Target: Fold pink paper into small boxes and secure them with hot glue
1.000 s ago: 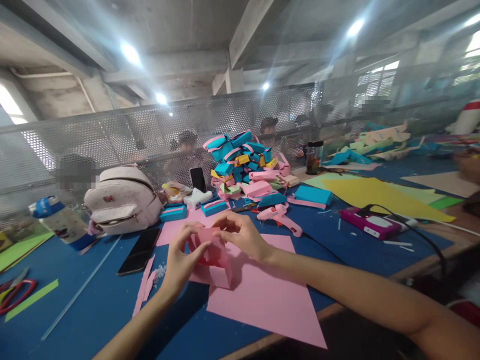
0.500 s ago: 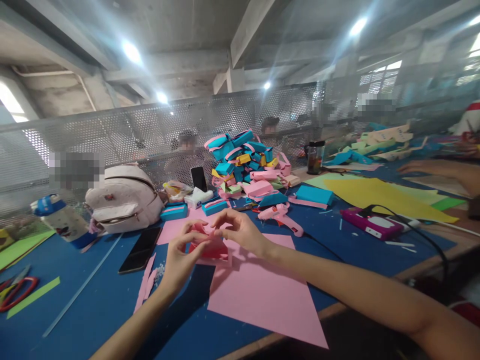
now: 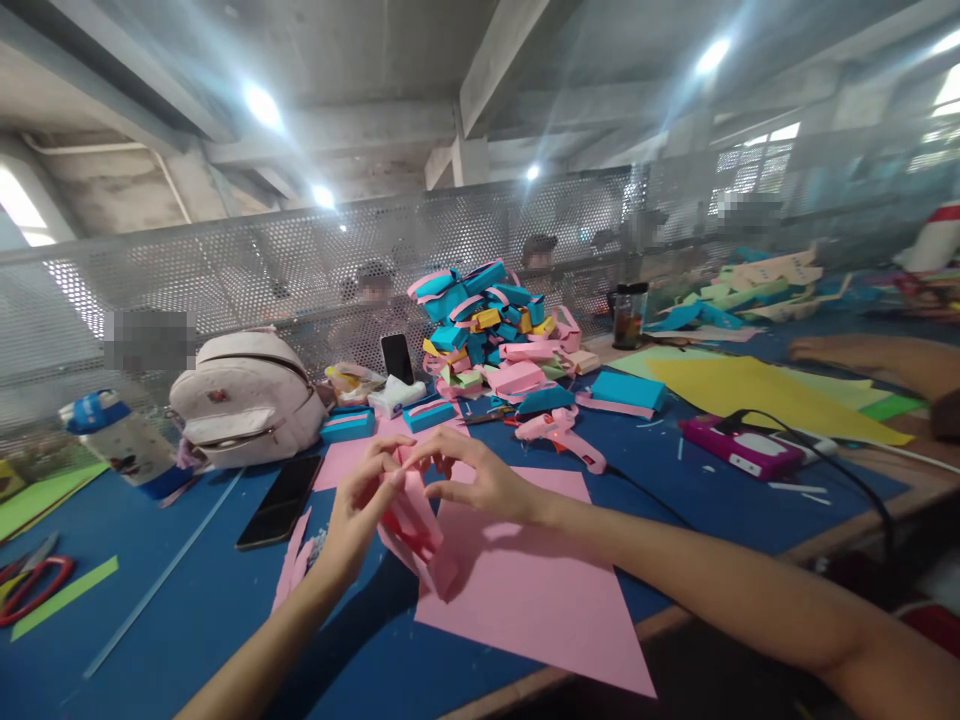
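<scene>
A small pink paper box (image 3: 414,522) is held up over the blue table, tilted, with its open, redder inside partly facing me. My left hand (image 3: 365,500) grips its left side and upper end, thumb across the top. The fingers of my right hand (image 3: 480,478) curl onto the same upper end, with the thumb close against the right side; the exact contact is partly hidden. Beneath and to the right lies a large pink sheet (image 3: 536,600). Behind my right hand rests a pink glue gun (image 3: 561,435) with a black cord.
Colourful paper boxes (image 3: 495,325) are heaped at the back. On the left are a black phone (image 3: 279,502), a white backpack (image 3: 251,400), a bottle (image 3: 127,445) and red-handled scissors (image 3: 41,590). Rightward are a purple box (image 3: 742,447), yellow paper (image 3: 757,390) and another person's arm (image 3: 874,362).
The pink box has been turned from lying nearly level to a steep tilt, its lower end swinging toward me. My right hand has shifted slightly left and down along it.
</scene>
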### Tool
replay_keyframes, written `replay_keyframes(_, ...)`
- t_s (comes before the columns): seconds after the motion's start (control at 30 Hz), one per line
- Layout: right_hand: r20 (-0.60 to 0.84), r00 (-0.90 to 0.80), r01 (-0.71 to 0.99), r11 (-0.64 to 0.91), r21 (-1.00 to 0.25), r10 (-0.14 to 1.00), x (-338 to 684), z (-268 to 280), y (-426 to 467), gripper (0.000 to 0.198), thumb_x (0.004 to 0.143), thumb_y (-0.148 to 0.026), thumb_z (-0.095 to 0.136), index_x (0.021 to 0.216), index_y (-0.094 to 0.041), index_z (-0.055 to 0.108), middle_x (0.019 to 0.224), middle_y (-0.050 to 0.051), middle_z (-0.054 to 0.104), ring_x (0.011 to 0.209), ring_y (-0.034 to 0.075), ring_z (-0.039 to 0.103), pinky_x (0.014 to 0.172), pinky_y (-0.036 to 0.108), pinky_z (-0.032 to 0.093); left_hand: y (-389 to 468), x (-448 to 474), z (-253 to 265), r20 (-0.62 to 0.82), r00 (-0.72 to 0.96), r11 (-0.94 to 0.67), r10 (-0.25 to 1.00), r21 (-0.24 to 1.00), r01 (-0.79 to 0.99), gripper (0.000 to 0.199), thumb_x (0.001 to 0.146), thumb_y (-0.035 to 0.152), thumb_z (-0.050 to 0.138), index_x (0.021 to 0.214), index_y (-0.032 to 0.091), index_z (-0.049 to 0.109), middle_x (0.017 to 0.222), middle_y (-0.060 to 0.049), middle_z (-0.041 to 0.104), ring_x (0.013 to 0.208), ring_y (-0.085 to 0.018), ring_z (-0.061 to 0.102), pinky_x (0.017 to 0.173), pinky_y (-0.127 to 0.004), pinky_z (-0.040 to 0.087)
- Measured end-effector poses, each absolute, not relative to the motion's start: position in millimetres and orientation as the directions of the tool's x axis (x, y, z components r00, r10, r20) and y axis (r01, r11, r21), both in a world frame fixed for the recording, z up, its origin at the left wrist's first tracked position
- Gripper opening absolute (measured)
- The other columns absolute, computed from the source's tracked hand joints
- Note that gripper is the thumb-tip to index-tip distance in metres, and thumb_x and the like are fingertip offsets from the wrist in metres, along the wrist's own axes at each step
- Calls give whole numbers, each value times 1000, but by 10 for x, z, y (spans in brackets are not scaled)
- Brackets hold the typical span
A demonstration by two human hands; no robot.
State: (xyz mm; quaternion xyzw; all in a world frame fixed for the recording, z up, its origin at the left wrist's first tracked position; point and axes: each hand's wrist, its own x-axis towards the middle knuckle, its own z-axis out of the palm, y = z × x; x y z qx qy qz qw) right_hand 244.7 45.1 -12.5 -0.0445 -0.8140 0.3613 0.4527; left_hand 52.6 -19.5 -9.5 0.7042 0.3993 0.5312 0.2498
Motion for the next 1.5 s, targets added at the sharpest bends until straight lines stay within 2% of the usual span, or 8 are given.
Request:
replay_keyframes(0.17, 685, -600, -169, 771, -614, 414, 2510, -27, 458, 33, 90, -52, 61, 86, -19, 61, 91, 1, 52, 82, 16, 48, 76, 30, 42, -171, 513, -110, 529, 154, -547, 834, 761, 347, 27, 93, 35, 55, 72, 19, 59, 129, -7, 58, 117, -26, 55, 100, -34, 40)
replay_keyframes(0.37, 638, -646, -174, 733, -657, 418, 2539, 21, 470, 38, 95, -54, 53, 83, -19, 58, 91, 1, 46, 81, 14, 47, 79, 30, 43, -183, 535, -82, 547, 170, -565, 820, 722, 399, 30, 92, 34, 56, 66, 19, 56, 124, -8, 60, 117, -25, 55, 101, -35, 40)
replay_keyframes(0.63, 625, -678, -56, 819, -570, 388, 2563, 44, 439, 28, 91, -46, 63, 80, -20, 67, 121, 6, 49, 119, 23, 45, 109, 45, 36, -184, 540, -93, 589, 147, -586, 795, 682, 436, 29, 92, 32, 56, 66, 19, 54, 123, -8, 59, 119, -24, 53, 101, -33, 41)
replay_keyframes(0.87, 637, -683, -42, 851, -523, 358, 2553, 15, 456, 15, 96, -28, 58, 85, -19, 63, 127, 8, 48, 130, 22, 42, 114, 48, 31, -194, 560, -90, 625, 147, -613, 766, 644, 458, 28, 93, 29, 55, 66, 19, 54, 117, -7, 60, 116, -22, 54, 99, -32, 41)
replay_keyframes(0.97, 740, -576, -13, 901, -434, 348, 2533, -36, 457, 10, 91, -29, 66, 96, -21, 64, 125, 9, 51, 127, 23, 46, 111, 46, 36, -189, 555, -103, 670, 75, -613, 739, 620, 490, 28, 93, 28, 55, 66, 19, 52, 112, -6, 60, 111, -20, 56, 96, -30, 41)
replay_keyframes(1.07, 843, -460, 59, 957, -283, 277, 2513, -101, 440, 26, 89, -33, 69, 113, -24, 64, 125, 9, 55, 121, 24, 50, 104, 43, 43, -174, 543, -119, 688, 2, -596, 725, 627, 501, 31, 92, 29, 55, 64, 19, 49, 110, -5, 59, 109, -19, 57, 95, -29, 41)
replay_keyframes(1.2, 901, -412, 157, 984, -82, 140, 2503, -167, 420, 28, 91, -41, 65, 114, -26, 68, 118, 7, 63, 109, 24, 56, 96, 42, 46, -160, 533, -140, 676, -38, -577, 736, 655, 488, 31, 92, 32, 56, 64, 19, 51, 110, -5, 59, 110, -21, 56, 94, -30, 40)
replay_keyframes(1.5, 893, -446, 280, 957, 76, 60, 2528, -208, 448, 31, 91, -40, 65, 119, -28, 68, 117, 6, 67, 108, 24, 56, 92, 40, 47, -177, 555, -137, 645, -84, -537, 760, 695, 479, 34, 91, 37, 56, 62, 19, 52, 111, -7, 61, 113, -24, 56, 96, -33, 42)
